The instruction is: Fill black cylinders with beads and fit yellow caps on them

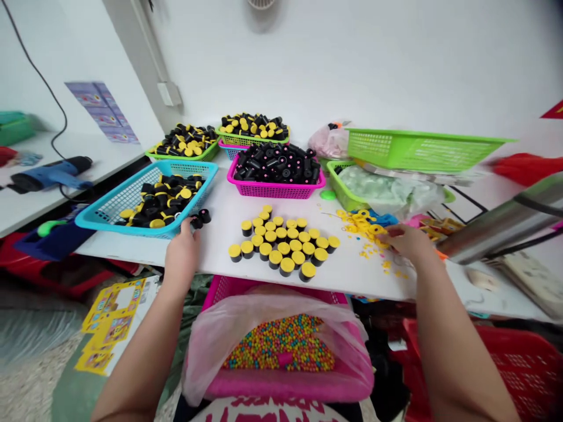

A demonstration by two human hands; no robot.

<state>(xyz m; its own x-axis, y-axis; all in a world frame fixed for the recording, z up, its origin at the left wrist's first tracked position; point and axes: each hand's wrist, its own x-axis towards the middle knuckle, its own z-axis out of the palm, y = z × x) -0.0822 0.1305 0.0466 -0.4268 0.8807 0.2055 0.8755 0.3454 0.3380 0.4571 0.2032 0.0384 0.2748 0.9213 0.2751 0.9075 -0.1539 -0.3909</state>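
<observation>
My left hand (182, 249) is at the near corner of the blue basket, its fingers closed around a small black cylinder (196, 223). Another black cylinder (204, 215) lies against it on the table. On the right, my right hand (409, 241) reaches into a loose heap of yellow plastic pieces (358, 221); its fingers are pinched at the heap's edge, with the fingertips partly hidden. Between my hands stands a cluster of upright black cylinders with yellow tops (284, 249).
Capped cylinders fill the blue basket (101, 202) and green baskets (211, 153) behind. A magenta basket (272, 190) holds black cylinders. Below the table edge, a pink basket (281, 387) contains colourful beads in plastic. A metal tube (510, 214) slants at right; a heat gun (53, 174) lies left.
</observation>
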